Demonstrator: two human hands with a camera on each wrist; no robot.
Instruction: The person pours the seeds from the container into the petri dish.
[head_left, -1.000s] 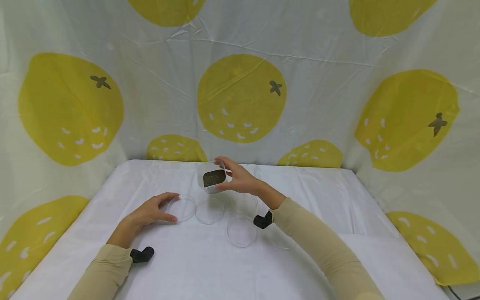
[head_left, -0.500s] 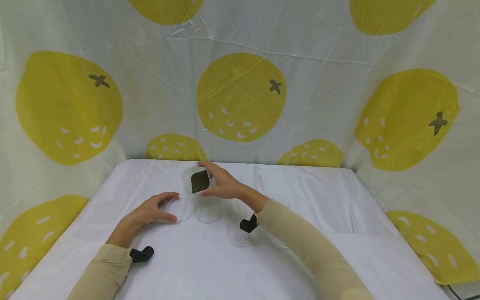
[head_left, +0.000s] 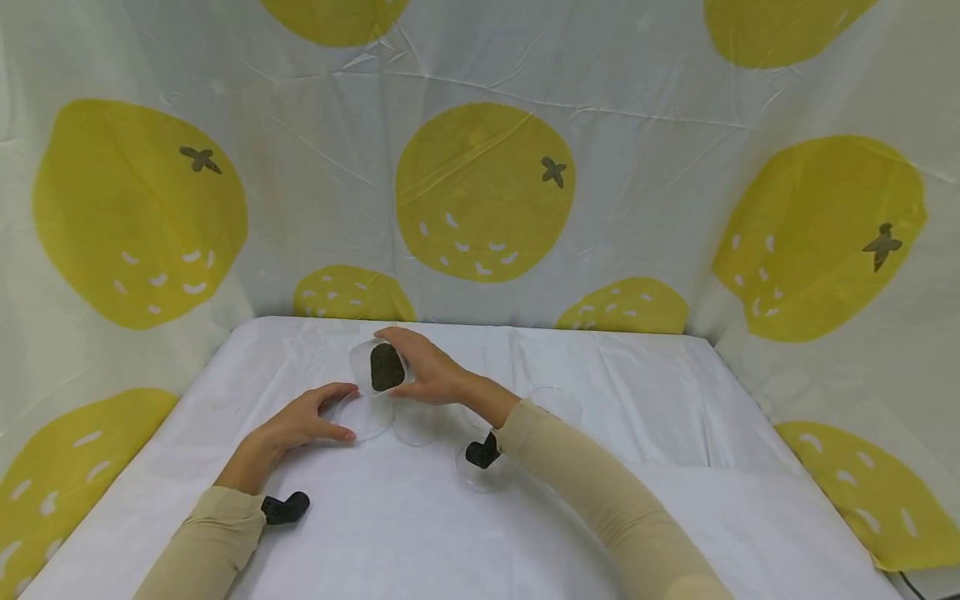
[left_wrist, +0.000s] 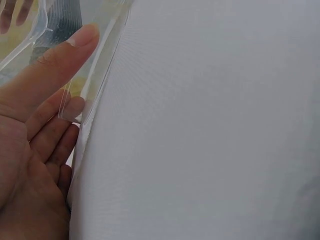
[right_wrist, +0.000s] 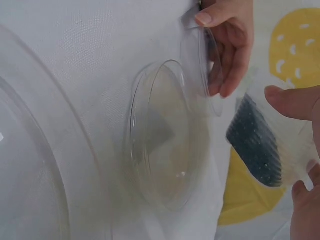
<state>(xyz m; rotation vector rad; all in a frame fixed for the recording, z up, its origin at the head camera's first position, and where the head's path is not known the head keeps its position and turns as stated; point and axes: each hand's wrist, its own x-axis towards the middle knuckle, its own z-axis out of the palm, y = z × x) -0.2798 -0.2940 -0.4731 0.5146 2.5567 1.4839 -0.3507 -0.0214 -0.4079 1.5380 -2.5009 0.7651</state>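
Note:
My left hand [head_left: 296,421] lies at the leftmost clear petri dish [head_left: 366,419], thumb at its near side and fingers at its far side. In the left wrist view, the dish wall [left_wrist: 87,85] shows between thumb [left_wrist: 62,60] and fingers. Above that dish's far edge, my right hand [head_left: 429,368] grips a clear plastic tub [head_left: 361,367] by its side. Dark, fine-grained stuff [head_left: 387,367] fills part of it. The tub tips left, its mouth partly facing me. In the right wrist view, the dark mass [right_wrist: 255,142] lies slanted against the tub wall.
A second petri dish [head_left: 414,427] sits just right of the first, partly under my right hand. Others, a nearer dish [head_left: 472,475] and a far-right dish [head_left: 557,403], are partly covered by my right arm. A lemon-print curtain [head_left: 483,192] hangs behind the white-covered table [head_left: 390,533].
My right hand has carried the tub leftward from over the second dish to near the leftmost one, tilting it further. The left hand has stayed at its dish.

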